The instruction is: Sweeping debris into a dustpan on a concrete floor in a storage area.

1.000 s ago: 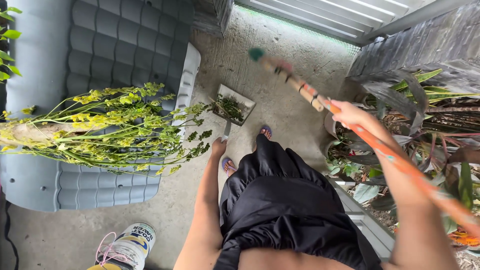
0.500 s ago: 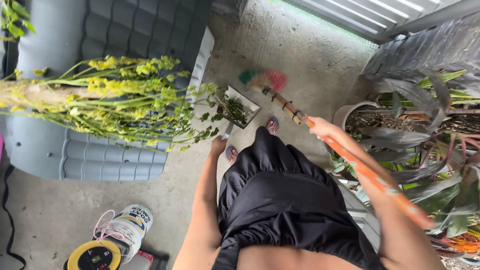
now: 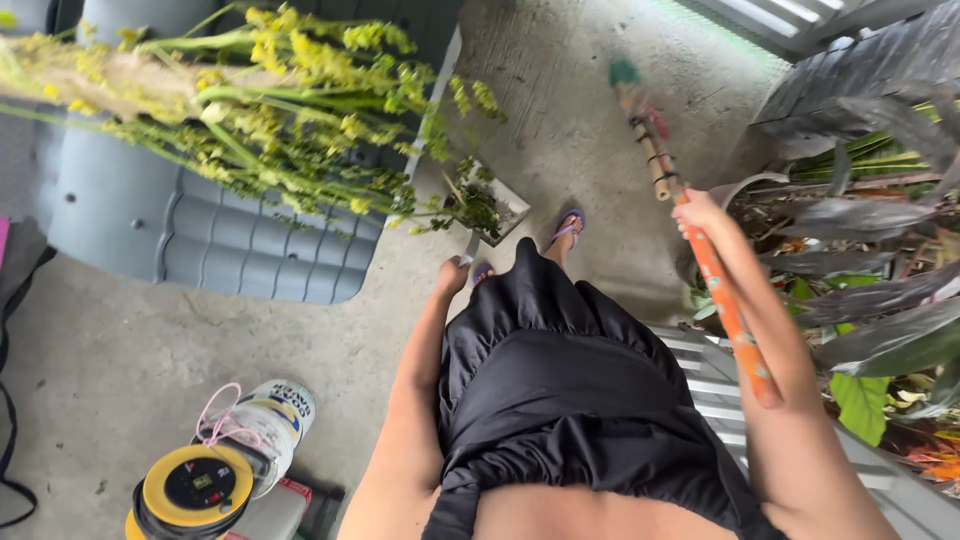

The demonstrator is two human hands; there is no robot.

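My left hand (image 3: 452, 275) hangs down at my side and grips the handle of a grey dustpan (image 3: 497, 205), which holds a heap of green clippings. My right hand (image 3: 697, 212) is closed around the orange handle of a broom (image 3: 729, 310). The broom's colourful bristle head (image 3: 630, 82) is lifted off the concrete, ahead of me and to the right of the dustpan. My sandalled feet (image 3: 568, 229) stand just behind the pan.
A grey ribbed plastic tank (image 3: 190, 225) lies to the left with yellow-green flowering stalks (image 3: 290, 110) leaning over it. Potted plants with dark leaves (image 3: 860, 260) crowd the right side. A white can (image 3: 270, 415) and a yellow cable reel (image 3: 195, 487) sit at lower left.
The broom head swung from beside the dustpan up and to the right, off the floor. My view moved forward, so the stalks, tank and can slid in the frame. My left hand kept the dustpan.
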